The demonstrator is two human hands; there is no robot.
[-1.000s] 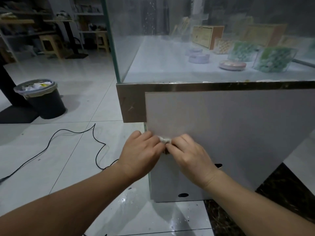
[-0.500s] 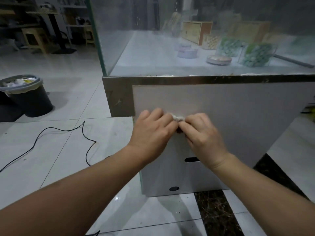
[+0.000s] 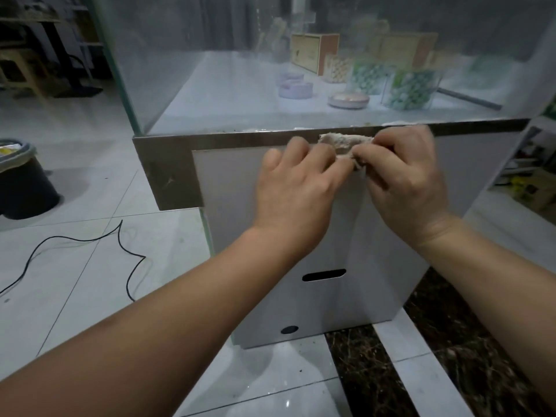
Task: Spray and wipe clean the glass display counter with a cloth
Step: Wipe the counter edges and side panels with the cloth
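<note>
Both hands met at the top edge of the table's (image 3: 228, 140) front, just where the brown metal rim ran under the glass. The left grip (image 3: 296, 188) had its fingers curled and pinched the lower end of a small, crumpled, off-white cloth (image 3: 343, 142). The right grip (image 3: 406, 176) was closed on the same cloth from the other side, its fingers bent over the wad. The cloth lay bunched between the two, against the metal rim and the top of the white panel below it.

Behind the cloudy glass stood a wooden box (image 3: 313, 52) with a pale label on its face, the print too blurred to read. Beside it were clear tubs of green beads (image 3: 412, 85), a flat pink tin (image 3: 348, 99) and a purple round tin (image 3: 295, 88).

Lower on the white panel were a dark slot (image 3: 324, 275) and a round hole (image 3: 289, 329). On the tiled floor (image 3: 90, 191) to the left, a black cable (image 3: 126, 248) snaked along, and a black bin (image 3: 21, 182) stood well apart from the table.
</note>
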